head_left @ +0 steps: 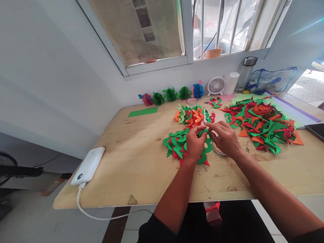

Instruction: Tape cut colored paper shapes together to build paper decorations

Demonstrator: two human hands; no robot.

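Observation:
Close together over the wooden table (121,152), both hands hold a green paper cut-out (204,133). My left hand (195,144) pinches it between thumb and fingers. With fingers closed at its upper edge, my right hand (224,137) grips the other side. Beneath the left hand lies a pile of curved green and red paper cut-outs (176,143). Partly covered by the right hand, a tape roll (218,150) rests on the table. Just beyond the hands are orange and green paper pieces (192,116) and a slim white pen-like stick (204,114).
A heap of paper scraps (265,123) spreads on the right. Along the wall stand folded paper figures (170,94), a small fan (216,85), a white cylinder (231,83), a glass bottle (246,76) and a clear pouch (273,79). A power bank (88,165) with a cable lies left.

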